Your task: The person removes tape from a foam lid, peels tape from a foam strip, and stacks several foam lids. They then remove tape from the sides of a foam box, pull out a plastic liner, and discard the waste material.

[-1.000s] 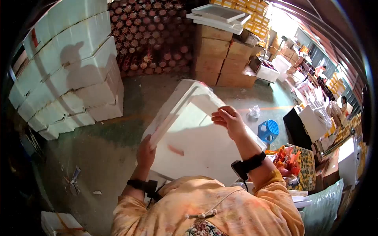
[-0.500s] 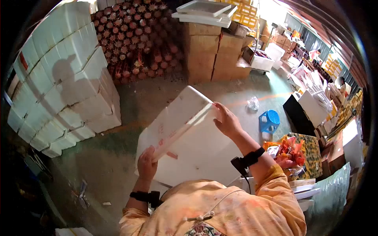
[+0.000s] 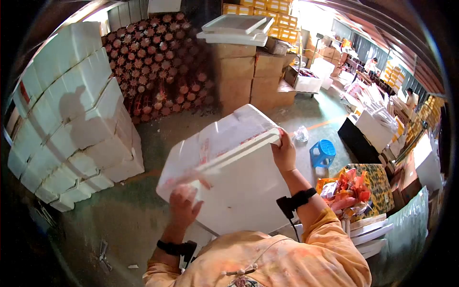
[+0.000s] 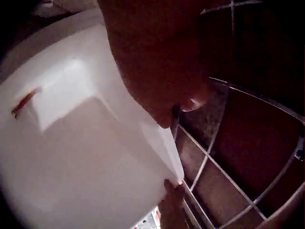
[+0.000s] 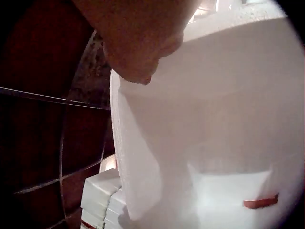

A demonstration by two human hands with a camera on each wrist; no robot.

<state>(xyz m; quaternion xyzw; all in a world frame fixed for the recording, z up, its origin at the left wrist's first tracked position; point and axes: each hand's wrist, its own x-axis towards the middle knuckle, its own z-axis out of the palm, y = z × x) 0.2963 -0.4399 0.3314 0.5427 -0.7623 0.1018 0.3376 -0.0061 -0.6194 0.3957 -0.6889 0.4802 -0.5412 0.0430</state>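
Observation:
A white foam box (image 3: pixel 248 177) is held tilted in front of the torso, with red print on its outer side. My right hand (image 3: pixel 285 154) grips its rim at the far right corner, fingers partly hidden behind the edge. My left hand (image 3: pixel 184 203), blurred, is at the near left part of the box with the thumb apart from the fingers. In the left wrist view the fingertips of this hand overlap the rim. A reddish strip (image 5: pixel 260 202) shows on the box's inner surface in the right wrist view.
Tall stacked foam boxes (image 3: pixel 81 119) stand at left. Cartons (image 3: pixel 239 71) topped by foam lids (image 3: pixel 236 24) are ahead. A blue stool (image 3: pixel 323 153), crumpled clear plastic (image 3: pixel 301 134) and a bag of orange-red wrapping (image 3: pixel 346 191) lie to the right. Two people are farther back.
The box has turned, so its printed outer side now faces up more. My right hand has taken hold of the far corner. My left hand has shifted down and its thumb has spread.

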